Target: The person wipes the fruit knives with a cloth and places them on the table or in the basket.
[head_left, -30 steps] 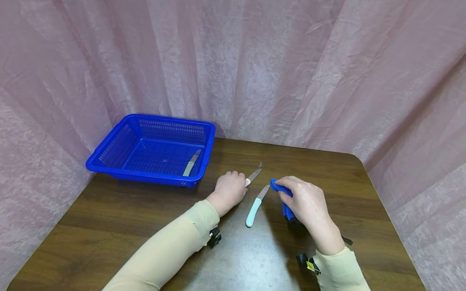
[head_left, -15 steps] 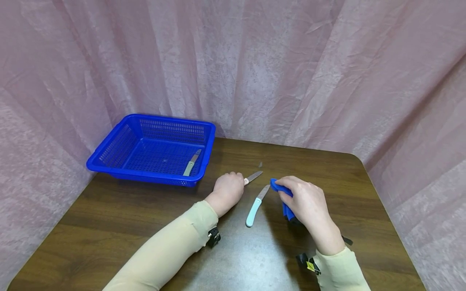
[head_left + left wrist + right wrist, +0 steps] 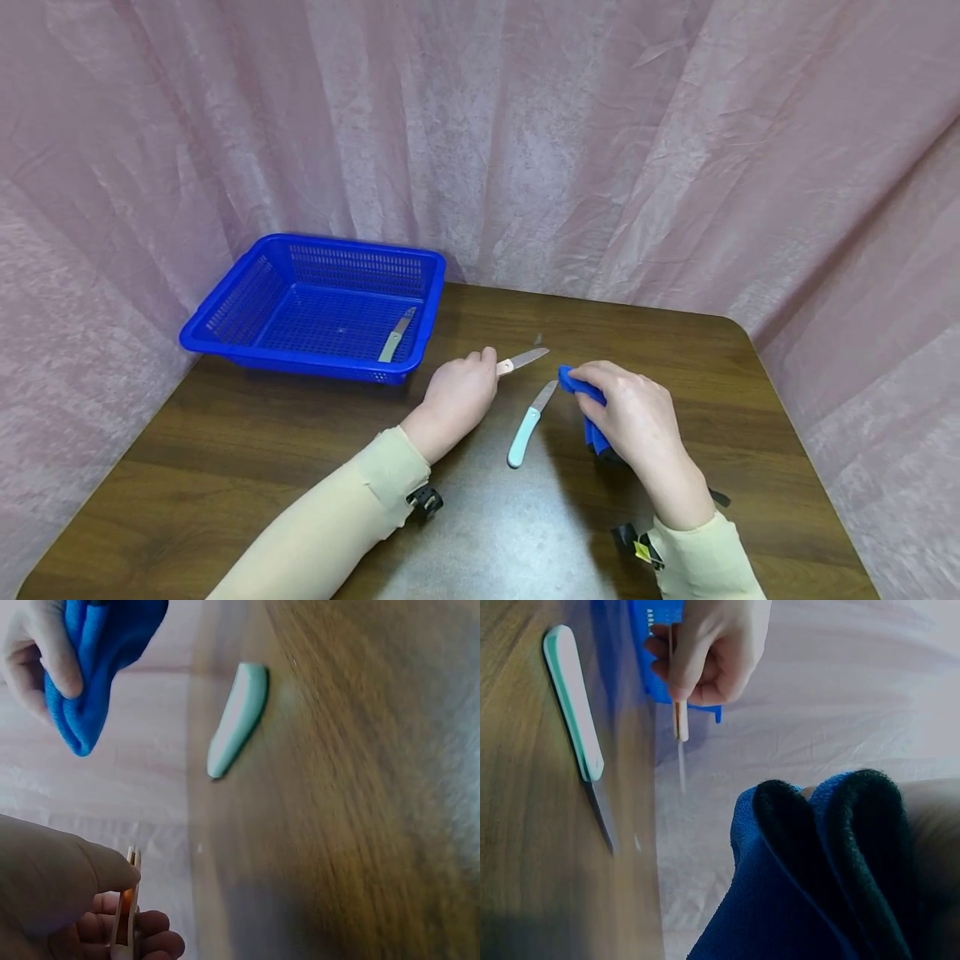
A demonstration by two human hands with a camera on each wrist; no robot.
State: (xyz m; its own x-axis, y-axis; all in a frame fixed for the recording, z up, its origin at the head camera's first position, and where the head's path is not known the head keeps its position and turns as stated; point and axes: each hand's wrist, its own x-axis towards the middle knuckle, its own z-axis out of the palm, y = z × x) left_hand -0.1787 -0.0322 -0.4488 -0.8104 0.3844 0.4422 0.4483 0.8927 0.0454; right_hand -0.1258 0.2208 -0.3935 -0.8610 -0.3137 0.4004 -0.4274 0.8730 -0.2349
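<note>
My left hand (image 3: 453,396) grips a folding knife (image 3: 507,367) by its pale pinkish handle, its blade out and pointing right. In the left wrist view the thumb presses along the slotted handle (image 3: 126,919), with the fingers curled beneath. My right hand (image 3: 637,412) pinches a folded blue cloth (image 3: 594,435), which hangs below the fingers; its dark underside shows in the right wrist view. Between the hands a second folding knife (image 3: 522,437) with a mint-green handle lies unfolded on the table, blade tip towards the cloth.
A blue plastic basket (image 3: 300,358) stands at the back left, with a pale green-handled knife (image 3: 392,343) inside near its right wall. The wooden table (image 3: 675,350) ends at a pink curtain (image 3: 525,167). A small pale spot (image 3: 537,340) shows behind the held knife.
My left hand has drawn slightly back and left, and the held knife's blade has swung to point more to the right. The right hand and cloth have hardly moved.
</note>
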